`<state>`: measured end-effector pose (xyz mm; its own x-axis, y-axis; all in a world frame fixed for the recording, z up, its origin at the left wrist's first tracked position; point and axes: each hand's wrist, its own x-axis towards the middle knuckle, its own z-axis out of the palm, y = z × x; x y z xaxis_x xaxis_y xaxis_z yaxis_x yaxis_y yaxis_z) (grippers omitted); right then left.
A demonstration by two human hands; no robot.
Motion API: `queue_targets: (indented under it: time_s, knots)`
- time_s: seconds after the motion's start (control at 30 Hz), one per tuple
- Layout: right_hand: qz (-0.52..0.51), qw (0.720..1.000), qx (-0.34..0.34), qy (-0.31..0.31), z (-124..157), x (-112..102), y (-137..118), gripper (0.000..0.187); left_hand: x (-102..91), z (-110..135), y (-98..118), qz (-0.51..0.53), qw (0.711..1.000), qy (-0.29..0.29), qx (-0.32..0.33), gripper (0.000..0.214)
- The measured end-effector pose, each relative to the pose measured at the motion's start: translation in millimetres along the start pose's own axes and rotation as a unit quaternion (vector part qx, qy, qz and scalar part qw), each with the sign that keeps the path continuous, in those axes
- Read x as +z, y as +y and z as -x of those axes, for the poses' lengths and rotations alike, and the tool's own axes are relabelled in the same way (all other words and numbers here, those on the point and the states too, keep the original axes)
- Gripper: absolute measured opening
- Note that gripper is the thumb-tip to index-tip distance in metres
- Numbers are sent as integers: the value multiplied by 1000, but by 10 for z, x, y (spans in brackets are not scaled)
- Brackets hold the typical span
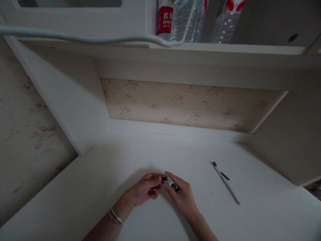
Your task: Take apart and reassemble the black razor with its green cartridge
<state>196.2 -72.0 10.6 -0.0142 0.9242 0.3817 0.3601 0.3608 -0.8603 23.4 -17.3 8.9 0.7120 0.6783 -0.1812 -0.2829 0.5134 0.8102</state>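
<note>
My left hand [147,187] pinches a small black piece [164,178] between thumb and fingertips. In my right hand [182,194], fingers curl round a small black and shiny silver object [174,186], whose kind I cannot make out. Both hands meet fingertip to fingertip just above the white desk [120,157]. Whether the two small pieces are joined is too small to tell, and the fingers partly cover them. Right of my hands, a long pale pen-like stick [227,184] with a dark end lies aslant, beside a short dark stick [225,175].
Overhead, a shelf [225,49] holds clear plastic bottles [184,20], one with a red label. A pale cable [100,39] hangs along the shelf front. White side panels [67,90] and floral wallpaper [175,103] bound the desk.
</note>
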Motion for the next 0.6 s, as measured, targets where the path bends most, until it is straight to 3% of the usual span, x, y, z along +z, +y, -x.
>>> queue_targets:
  time_s: [0.07,0.13,0.23,0.47,0.6]
  knots:
    - [-29,999,28,11,17,-17,-26,41,-21,-6,25,18,999,16,32,38]
    - [-71,997,37,13,24,-29,-66,38,-53,-8,65,38,996,26,77,39]
    - [-139,989,52,3,23,-5,-141,39,-112,2,119,49,990,0,131,44]
    - [-296,939,145,-93,83,179,-219,38,-178,14,106,-2,989,-47,139,51]
    - [-328,919,194,-98,109,226,-191,40,-146,8,119,-47,986,-56,150,53]
